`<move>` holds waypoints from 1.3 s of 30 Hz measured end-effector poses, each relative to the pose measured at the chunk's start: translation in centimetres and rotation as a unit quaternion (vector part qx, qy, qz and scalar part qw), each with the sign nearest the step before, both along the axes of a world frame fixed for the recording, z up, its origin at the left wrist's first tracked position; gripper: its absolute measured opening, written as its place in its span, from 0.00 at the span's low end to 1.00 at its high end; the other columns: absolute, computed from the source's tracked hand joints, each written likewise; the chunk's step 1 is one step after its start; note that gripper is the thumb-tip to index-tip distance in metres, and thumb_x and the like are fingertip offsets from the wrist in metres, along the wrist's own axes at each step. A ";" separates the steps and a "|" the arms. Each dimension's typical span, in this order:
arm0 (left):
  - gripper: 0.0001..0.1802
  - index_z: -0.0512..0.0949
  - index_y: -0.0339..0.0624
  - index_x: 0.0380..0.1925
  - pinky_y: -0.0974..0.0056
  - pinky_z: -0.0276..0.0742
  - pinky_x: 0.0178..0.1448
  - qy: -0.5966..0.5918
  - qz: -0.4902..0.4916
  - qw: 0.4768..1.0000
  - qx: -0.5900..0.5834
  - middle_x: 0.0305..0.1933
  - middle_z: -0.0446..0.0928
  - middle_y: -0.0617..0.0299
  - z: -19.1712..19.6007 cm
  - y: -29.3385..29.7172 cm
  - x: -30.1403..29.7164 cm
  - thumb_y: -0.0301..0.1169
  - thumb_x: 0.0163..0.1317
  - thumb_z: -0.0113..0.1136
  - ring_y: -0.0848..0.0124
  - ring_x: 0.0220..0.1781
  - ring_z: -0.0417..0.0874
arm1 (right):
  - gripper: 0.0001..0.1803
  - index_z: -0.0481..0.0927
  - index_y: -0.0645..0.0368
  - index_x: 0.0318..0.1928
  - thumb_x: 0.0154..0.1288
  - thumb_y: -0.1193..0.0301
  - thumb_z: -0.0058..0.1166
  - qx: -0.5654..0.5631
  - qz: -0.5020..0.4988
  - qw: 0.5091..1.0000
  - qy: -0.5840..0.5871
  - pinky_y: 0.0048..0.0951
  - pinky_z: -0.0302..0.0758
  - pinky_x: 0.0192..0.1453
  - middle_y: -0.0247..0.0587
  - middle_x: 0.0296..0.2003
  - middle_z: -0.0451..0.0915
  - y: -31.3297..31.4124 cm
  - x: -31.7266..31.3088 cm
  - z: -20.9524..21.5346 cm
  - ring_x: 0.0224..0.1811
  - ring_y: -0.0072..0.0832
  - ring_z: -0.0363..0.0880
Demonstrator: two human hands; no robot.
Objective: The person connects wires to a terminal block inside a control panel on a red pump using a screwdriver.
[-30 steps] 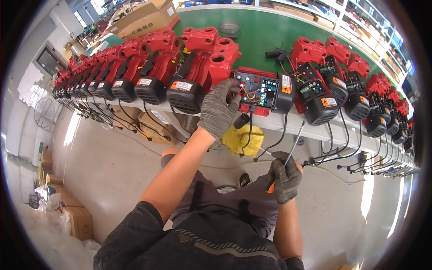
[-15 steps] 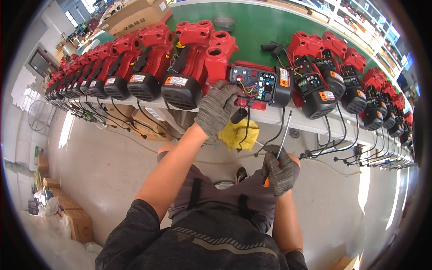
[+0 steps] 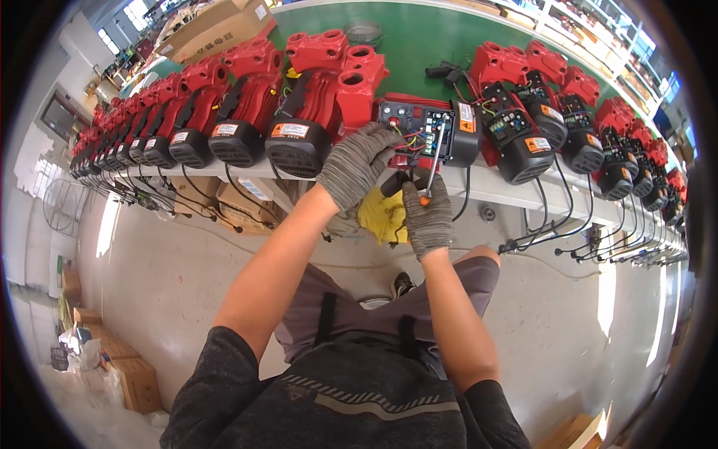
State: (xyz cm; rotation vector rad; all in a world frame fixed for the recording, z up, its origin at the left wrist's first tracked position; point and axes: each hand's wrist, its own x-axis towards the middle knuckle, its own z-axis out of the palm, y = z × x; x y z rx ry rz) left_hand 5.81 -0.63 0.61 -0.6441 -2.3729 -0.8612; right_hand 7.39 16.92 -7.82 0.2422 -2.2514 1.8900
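Note:
The red and black motor unit [image 3: 468, 142] in front of me lies with its control housing uncovered, showing a circuit board [image 3: 430, 122] and coloured wires. My left hand [image 3: 355, 166], in a grey knit glove, has its fingers bent together at the housing's left edge; whatever is in them is hidden. My right hand [image 3: 428, 221], gloved alike, is closed on a screwdriver [image 3: 436, 153] with an orange handle. Its shaft points away from me across the board; whether the tip touches cannot be seen. A black cylinder [image 3: 392, 184] hangs at the housing's front, just left of my right hand.
Covered red motor units [image 3: 295, 146] line the bench at left; opened ones [image 3: 523, 153] stand at right. Their power cords [image 3: 544, 202] hang over the front edge. Behind are a green bench top [image 3: 419, 41], a mesh bowl [image 3: 363, 33] and a cardboard box [image 3: 213, 34]. Yellow cloth [image 3: 378, 217] lies below.
My right hand has risen up and leftward from beside my knee, bringing the screwdriver over the circuit board. The left hand stays at the housing's left edge.

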 end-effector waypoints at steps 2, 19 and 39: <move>0.13 0.81 0.38 0.50 0.56 0.81 0.53 0.002 0.006 1.000 -0.011 0.45 0.80 0.50 0.3 -0.3 0.1 0.22 0.65 0.62 0.51 0.47 0.83 | 0.16 0.78 0.61 0.55 0.68 0.75 0.61 0.005 -0.011 0.999 0.048 0.26 0.76 0.42 0.35 0.42 0.82 -0.5 0.0 -0.3 0.38 0.22 0.79; 0.10 0.80 0.34 0.48 0.67 0.83 0.48 -0.149 -0.014 0.944 0.293 0.51 0.77 0.54 -1.2 0.5 0.8 0.18 0.69 0.58 0.67 0.45 0.85 | 0.34 0.67 0.62 0.61 0.60 0.64 0.72 0.052 -0.107 0.988 -0.101 0.37 0.78 0.52 0.50 0.43 0.85 -4.5 2.0 1.1 0.45 0.37 0.84; 0.23 0.79 0.35 0.54 0.59 0.75 0.65 -0.053 -0.014 0.992 0.115 0.56 0.79 0.48 -1.9 0.2 0.5 0.19 0.56 0.63 0.55 0.57 0.82 | 0.17 0.75 0.62 0.53 0.73 0.63 0.56 -0.010 0.035 0.999 0.023 0.47 0.78 0.40 0.57 0.32 0.82 -3.4 0.5 6.9 0.34 0.52 0.83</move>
